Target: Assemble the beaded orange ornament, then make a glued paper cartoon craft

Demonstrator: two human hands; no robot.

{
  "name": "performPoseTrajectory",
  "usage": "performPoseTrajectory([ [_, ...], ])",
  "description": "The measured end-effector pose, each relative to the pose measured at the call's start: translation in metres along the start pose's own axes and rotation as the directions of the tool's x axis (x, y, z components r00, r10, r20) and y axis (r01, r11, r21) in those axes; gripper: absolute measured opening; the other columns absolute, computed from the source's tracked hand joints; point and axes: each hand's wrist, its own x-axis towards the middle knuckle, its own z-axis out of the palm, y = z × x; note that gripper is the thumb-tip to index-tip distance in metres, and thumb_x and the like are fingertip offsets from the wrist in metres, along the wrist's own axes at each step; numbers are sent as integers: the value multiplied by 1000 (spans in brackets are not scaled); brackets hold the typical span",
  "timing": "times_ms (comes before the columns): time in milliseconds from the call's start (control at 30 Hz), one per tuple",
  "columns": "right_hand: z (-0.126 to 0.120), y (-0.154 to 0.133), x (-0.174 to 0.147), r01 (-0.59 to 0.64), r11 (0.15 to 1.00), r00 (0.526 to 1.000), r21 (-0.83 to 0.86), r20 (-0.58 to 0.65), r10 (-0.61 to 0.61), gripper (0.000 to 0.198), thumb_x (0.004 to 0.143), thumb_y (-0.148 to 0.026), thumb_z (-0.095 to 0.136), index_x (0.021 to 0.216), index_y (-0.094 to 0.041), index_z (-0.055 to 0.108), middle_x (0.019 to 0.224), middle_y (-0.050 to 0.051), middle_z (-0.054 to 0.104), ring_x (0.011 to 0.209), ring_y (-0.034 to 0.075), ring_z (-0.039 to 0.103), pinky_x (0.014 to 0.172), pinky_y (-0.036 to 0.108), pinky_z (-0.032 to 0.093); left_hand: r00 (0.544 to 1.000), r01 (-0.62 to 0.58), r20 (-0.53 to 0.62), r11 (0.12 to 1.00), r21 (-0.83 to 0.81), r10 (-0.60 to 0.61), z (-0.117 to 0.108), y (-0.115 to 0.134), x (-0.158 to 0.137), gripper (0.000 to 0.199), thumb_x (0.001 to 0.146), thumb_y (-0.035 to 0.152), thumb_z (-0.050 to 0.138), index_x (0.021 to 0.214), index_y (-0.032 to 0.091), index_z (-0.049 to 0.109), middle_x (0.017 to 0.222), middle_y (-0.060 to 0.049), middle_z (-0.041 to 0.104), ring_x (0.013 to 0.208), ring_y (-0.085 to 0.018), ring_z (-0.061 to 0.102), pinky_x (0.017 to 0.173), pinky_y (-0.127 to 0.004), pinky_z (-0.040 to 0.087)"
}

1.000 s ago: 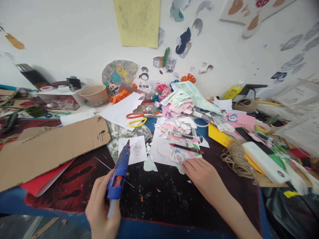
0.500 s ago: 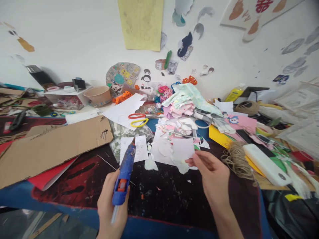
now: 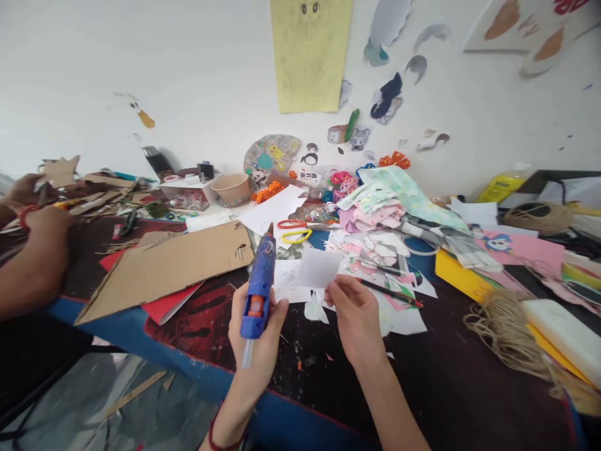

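My left hand (image 3: 263, 351) is wrapped round a blue glue gun (image 3: 259, 282), its nozzle pointing up and away from me and a clear glue stick (image 3: 248, 354) poking out at the back. Between the fingertips of my right hand (image 3: 354, 313) is a small white paper square (image 3: 319, 268), raised above the sheets on the table. Just right of that hand, a dark pencil (image 3: 392, 292) lies across paper scraps (image 3: 406, 319). Beyond the glue gun, scissors (image 3: 297, 235) with one red and one yellow handle rest near a large white sheet (image 3: 272, 210).
Brown cardboard (image 3: 178, 263) over a red folder (image 3: 171, 304) covers the left. Twine (image 3: 502, 326), a white box-like item (image 3: 563, 329) and folded cloth (image 3: 389, 194) lie right and behind. At far left, a co-worker's hands (image 3: 42, 213) hold a jagged cardboard piece (image 3: 61, 170).
My view has swung left, bringing the co-worker's arm into sight. The paper square has moved closer to the glue gun, and the pencil now shows on the scraps.
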Motion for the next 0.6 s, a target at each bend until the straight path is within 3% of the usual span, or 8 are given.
performPoseTrajectory([
  [167, 16, 3, -13, 1, 998, 995, -64, 101, 6, 17, 75, -31, 84, 81, -20, 74, 67, -2, 65, 62, 9, 58, 60, 22, 45, 1000, 19, 9, 961, -275, -17, 12, 14, 11, 36, 75, 34, 79, 104, 18, 63, 91, -1, 68, 82, -14, 66, 79, -25, 53],
  [300, 11, 5, -16, 9, 984, 988, -180, 152, 19, 16, 76, -32, 82, 83, -21, 74, 72, -1, 69, 66, 12, 62, 64, 24, 48, 999, 37, -9, 964, -262, -41, 7, 8, 10, 33, 76, 33, 79, 103, 19, 67, 91, -1, 70, 84, -14, 66, 83, -26, 52],
  [400, 0, -7, -8, 133, 938, 978, -320, 198, -71, 15, 78, -33, 80, 88, -24, 75, 81, 0, 72, 76, 15, 66, 72, 27, 52, 1000, 12, 19, 979, -205, -8, 1, 10, 11, 35, 76, 35, 79, 103, 19, 65, 92, -1, 69, 80, -13, 65, 78, -25, 52],
  [467, -7, -22, -1, 289, 861, 944, -418, 274, -184, 13, 81, -31, 78, 93, -25, 75, 87, 1, 73, 80, 16, 67, 76, 29, 53, 997, -15, 71, 989, -148, 26, -3, 14, 12, 34, 76, 36, 79, 101, 18, 64, 89, -1, 69, 74, -13, 64, 73, -25, 52],
  [600, -13, -54, 10, 581, 584, 805, -567, 509, -306, 5, 85, -28, 73, 86, -22, 73, 82, 1, 73, 73, 16, 64, 70, 30, 51, 984, -107, 133, 992, -69, 116, -4, 18, 12, 34, 78, 35, 77, 104, 20, 63, 87, 0, 68, 72, -14, 63, 69, -24, 50],
])
